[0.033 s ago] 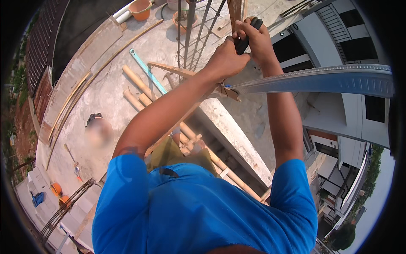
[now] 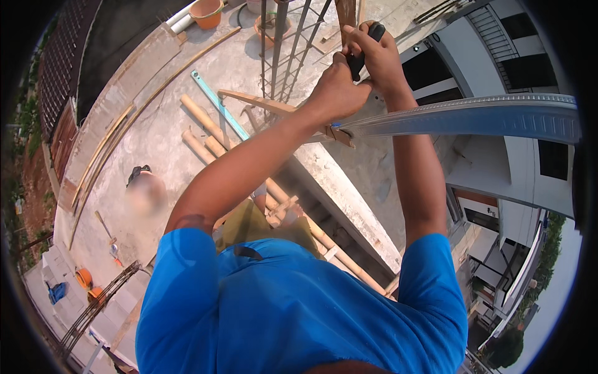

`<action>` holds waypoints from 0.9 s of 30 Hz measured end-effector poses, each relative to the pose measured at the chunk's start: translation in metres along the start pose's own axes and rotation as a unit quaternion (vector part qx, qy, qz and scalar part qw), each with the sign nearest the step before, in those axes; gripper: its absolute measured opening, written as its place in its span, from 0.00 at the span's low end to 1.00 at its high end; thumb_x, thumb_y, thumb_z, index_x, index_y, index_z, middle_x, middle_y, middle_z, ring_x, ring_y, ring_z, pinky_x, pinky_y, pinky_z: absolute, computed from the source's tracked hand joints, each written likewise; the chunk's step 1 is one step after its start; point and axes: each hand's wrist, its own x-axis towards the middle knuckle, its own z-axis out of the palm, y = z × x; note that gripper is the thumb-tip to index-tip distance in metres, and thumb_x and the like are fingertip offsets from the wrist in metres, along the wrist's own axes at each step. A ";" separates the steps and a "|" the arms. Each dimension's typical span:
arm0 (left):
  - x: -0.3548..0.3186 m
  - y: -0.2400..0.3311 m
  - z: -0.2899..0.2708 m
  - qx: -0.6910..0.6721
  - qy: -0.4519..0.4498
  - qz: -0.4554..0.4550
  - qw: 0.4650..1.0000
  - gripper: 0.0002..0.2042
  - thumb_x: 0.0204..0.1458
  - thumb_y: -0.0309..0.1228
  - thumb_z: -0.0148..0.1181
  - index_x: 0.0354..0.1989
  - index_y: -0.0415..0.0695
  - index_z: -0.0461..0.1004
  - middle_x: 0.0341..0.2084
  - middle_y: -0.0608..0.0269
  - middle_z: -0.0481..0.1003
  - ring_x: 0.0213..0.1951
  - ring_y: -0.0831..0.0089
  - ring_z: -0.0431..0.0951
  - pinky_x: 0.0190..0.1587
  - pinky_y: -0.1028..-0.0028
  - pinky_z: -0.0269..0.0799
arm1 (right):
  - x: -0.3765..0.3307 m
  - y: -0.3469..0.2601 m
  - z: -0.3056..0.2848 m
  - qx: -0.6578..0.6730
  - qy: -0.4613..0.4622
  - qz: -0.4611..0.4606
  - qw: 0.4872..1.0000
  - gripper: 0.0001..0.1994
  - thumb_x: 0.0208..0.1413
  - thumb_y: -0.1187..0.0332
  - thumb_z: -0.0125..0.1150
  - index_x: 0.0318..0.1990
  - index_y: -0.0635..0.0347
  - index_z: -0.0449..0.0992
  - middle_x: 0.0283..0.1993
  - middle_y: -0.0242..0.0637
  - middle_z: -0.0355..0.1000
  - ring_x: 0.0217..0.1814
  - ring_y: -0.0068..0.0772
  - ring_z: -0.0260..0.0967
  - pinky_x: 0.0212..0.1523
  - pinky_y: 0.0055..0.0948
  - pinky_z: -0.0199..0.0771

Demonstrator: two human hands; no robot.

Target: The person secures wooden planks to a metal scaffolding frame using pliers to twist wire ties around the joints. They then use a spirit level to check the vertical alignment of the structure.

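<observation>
Both my arms reach up and forward in blue sleeves. My left hand [image 2: 336, 90] and my right hand [image 2: 381, 59] are closed together around a black-handled tool [image 2: 363, 50]; its working end is hidden by my fingers. The tool sits beside a vertical cage of steel reinforcing bars [image 2: 283, 53] and a wooden board [image 2: 346, 11] at the top of the view. A long grey ribbed metal strip [image 2: 473, 117] runs from just below my left wrist out to the right.
Far below lies a concrete slab [image 2: 156, 143] with wooden poles [image 2: 202, 118], a turquoise level [image 2: 215, 101], orange buckets [image 2: 208, 12] and another person [image 2: 143, 190]. A concrete beam [image 2: 339, 193] crosses under me. Neighbouring buildings stand at the right.
</observation>
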 end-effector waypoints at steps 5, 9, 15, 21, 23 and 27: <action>0.003 0.001 -0.013 -0.085 -0.008 -0.005 0.996 0.11 0.56 0.35 0.67 0.43 0.43 0.81 0.34 0.62 0.82 0.39 0.71 0.82 0.43 0.66 0.74 | -0.003 -0.025 0.010 -0.248 -0.050 -0.089 0.963 0.18 0.62 0.55 0.76 0.40 0.61 0.79 0.29 0.32 0.77 0.32 0.23 0.77 0.38 0.28 0.80; -0.002 0.026 -0.036 -0.124 -0.165 -0.048 0.977 0.11 0.50 0.33 0.72 0.31 0.47 0.74 0.25 0.72 0.72 0.30 0.80 0.70 0.35 0.74 0.67 | -0.008 -0.047 0.009 0.122 -0.186 -0.062 0.973 0.16 0.71 0.55 0.63 0.45 0.61 0.76 0.35 0.35 0.72 0.38 0.30 0.74 0.47 0.33 0.79; 0.029 -0.006 -0.044 -0.226 -0.363 0.015 0.904 0.11 0.48 0.31 0.76 0.30 0.44 0.76 0.23 0.72 0.72 0.27 0.80 0.72 0.32 0.76 0.68 | 0.000 -0.037 0.000 0.326 -0.323 0.033 0.888 0.15 0.75 0.54 0.57 0.43 0.56 0.69 0.31 0.31 0.64 0.36 0.30 0.68 0.44 0.37 0.76; -0.005 0.015 -0.023 -0.094 -0.068 0.035 0.993 0.19 0.49 0.32 0.76 0.45 0.40 0.75 0.35 0.64 0.79 0.38 0.72 0.81 0.45 0.72 0.77 | -0.020 -0.056 0.011 0.182 -0.236 0.001 0.955 0.20 0.81 0.52 0.41 0.34 0.53 0.62 0.32 0.28 0.57 0.35 0.27 0.60 0.46 0.34 0.70; -0.020 0.026 -0.025 -0.070 0.018 0.022 0.997 0.25 0.50 0.33 0.74 0.53 0.38 0.73 0.41 0.58 0.81 0.45 0.68 0.82 0.50 0.69 0.78 | -0.031 -0.066 0.028 0.112 -0.237 -0.023 0.965 0.17 0.79 0.55 0.48 0.35 0.52 0.60 0.33 0.29 0.58 0.35 0.27 0.59 0.47 0.31 0.68; -0.009 0.008 -0.036 -0.188 -0.079 0.056 0.977 0.21 0.49 0.28 0.69 0.52 0.38 0.72 0.38 0.60 0.78 0.43 0.71 0.80 0.48 0.69 0.76 | -0.010 -0.071 0.025 -0.033 -0.265 -0.068 0.961 0.17 0.66 0.60 0.70 0.36 0.52 0.64 0.32 0.25 0.63 0.36 0.20 0.63 0.42 0.23 0.68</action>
